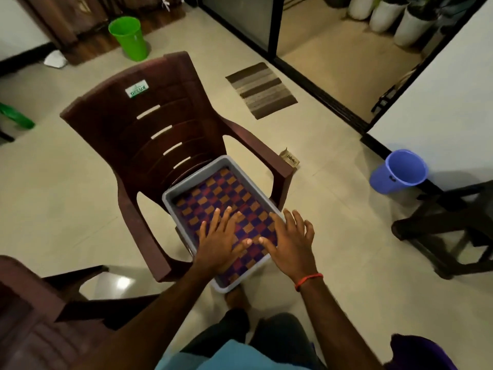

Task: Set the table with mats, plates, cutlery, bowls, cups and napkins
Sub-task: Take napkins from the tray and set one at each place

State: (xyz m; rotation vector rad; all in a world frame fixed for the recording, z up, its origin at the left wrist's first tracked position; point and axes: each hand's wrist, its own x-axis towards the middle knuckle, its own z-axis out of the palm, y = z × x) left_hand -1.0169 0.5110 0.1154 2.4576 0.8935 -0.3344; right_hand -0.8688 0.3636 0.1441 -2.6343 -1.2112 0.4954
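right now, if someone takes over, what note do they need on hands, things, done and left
Left hand: open, fingers flat on the checked mat.
Right hand: open, spread over the right rim of the grey tray, contact unclear.
Mat lies in that tray on the chair.
Done: nothing laid that shows.
Left: lift the mat out, then all else; no table or plates in view.

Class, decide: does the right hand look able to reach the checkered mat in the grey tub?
Probably yes: the right hand is over the rim of the grey tub, and the checkered mat lies mostly uncovered.
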